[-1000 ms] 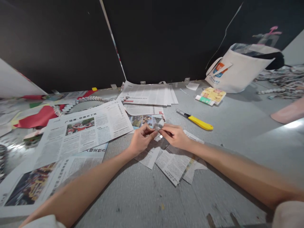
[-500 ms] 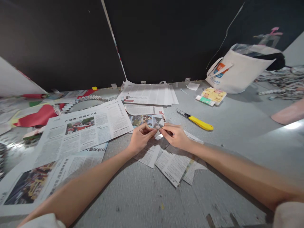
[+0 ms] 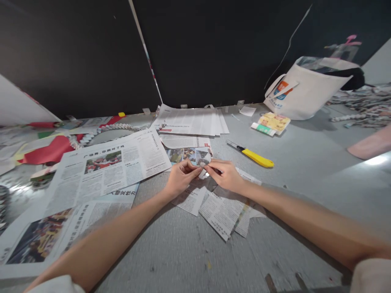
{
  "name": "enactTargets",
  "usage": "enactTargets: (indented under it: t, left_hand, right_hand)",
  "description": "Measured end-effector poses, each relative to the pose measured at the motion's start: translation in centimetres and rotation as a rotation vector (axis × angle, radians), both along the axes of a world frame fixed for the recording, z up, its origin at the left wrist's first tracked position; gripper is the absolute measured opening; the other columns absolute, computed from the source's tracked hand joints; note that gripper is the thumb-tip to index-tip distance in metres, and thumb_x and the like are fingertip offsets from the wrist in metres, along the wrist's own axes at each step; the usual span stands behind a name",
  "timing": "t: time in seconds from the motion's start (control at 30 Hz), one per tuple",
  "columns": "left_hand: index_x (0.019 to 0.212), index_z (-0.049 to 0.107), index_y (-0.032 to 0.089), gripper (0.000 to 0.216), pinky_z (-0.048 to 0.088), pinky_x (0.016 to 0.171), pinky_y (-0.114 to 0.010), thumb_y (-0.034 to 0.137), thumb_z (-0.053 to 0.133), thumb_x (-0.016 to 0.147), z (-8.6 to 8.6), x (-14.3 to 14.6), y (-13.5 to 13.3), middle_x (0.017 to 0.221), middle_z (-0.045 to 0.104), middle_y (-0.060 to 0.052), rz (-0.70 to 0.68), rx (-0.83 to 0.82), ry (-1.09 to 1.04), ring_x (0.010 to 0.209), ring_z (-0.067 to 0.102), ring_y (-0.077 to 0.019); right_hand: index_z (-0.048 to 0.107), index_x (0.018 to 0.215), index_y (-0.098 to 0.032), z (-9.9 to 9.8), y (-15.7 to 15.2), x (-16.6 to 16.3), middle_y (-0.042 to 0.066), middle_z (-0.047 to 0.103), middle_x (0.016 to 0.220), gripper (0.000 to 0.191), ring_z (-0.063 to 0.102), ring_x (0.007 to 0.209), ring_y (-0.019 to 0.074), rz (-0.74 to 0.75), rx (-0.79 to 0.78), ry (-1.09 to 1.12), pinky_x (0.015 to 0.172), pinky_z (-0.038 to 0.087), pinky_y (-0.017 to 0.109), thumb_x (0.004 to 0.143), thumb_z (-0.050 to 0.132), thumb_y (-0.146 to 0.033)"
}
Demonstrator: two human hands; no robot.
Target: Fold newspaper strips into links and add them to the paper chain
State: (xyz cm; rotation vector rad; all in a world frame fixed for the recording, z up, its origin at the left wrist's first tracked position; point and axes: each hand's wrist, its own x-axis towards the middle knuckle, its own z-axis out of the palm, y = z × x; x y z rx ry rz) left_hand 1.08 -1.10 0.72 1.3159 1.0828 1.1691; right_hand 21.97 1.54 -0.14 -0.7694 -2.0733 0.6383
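My left hand (image 3: 182, 177) and my right hand (image 3: 225, 175) meet near the middle of the view, thumbs and forefingers pinched. Between their fingertips is a small folded piece of newspaper (image 3: 203, 173), mostly hidden by the fingers. Cut newspaper pieces (image 3: 220, 211) lie overlapping on the grey table (image 3: 171, 252) beneath and in front of my hands. Just beyond the fingers, a printed sheet with colour photos (image 3: 189, 154) lies flat. To the right of my right hand rests a yellow utility knife (image 3: 255, 156), its blade end pointing up and left.
Large newspaper sheets (image 3: 106, 167) cover the left side, with red paper (image 3: 55, 150) and a folded-paper chain (image 3: 119, 127) behind. A paper stack (image 3: 189, 122) sits near the black panel (image 3: 214, 53). At right are a yellow packet (image 3: 274, 122) and a white bag (image 3: 308, 91).
Both hands stay almost in place, still pinching the small newspaper piece. Their fingertips have shifted slightly, and less of the piece shows above them.
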Motion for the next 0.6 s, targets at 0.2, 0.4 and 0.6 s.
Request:
enactTargets:
  t: [0.2, 0.4, 0.6]
  left_hand:
    - [0.073, 0.058, 0.018, 0.051, 0.054, 0.059, -0.027, 0.059, 0.090, 0.074, 0.20, 0.17, -0.17, 0.064, 0.061, 0.002, 0.053, 0.028, -0.019, 0.059, 0.058, -0.0111]
    - [0.073, 0.058, 0.019, 0.054, 0.052, 0.059, -0.027, 0.061, 0.091, 0.072, 0.19, -0.13, 0.13, 0.065, 0.066, 0.000, 0.004, -0.008, -0.001, 0.061, 0.061, -0.0129]
    - [0.071, 0.056, 0.019, 0.053, 0.052, 0.061, -0.027, 0.058, 0.091, 0.074, -0.08, -0.05, 0.06, 0.065, 0.065, 0.000, -0.011, 0.009, 0.013, 0.061, 0.063, -0.0131]
  right_hand:
    - [0.053, 0.068, -0.021, 0.31, -0.17, -0.13, -0.001, 0.049, 0.066, 0.049, 0.046, 0.061, 0.0142, -0.029, -0.014, -0.003, 0.062, 0.036, 0.031, 0.112, 0.049, -0.044]
    - [0.052, 0.067, -0.021, 0.33, -0.20, -0.11, -0.001, 0.049, 0.066, 0.049, 0.047, 0.061, 0.0141, -0.024, 0.002, -0.002, 0.063, 0.037, 0.031, 0.112, 0.049, -0.043]
    - [0.054, 0.068, -0.022, -0.01, -0.03, -0.10, 0.000, 0.051, 0.065, 0.052, 0.046, 0.060, 0.0146, -0.026, 0.015, -0.007, 0.062, 0.038, 0.031, 0.112, 0.047, -0.049]
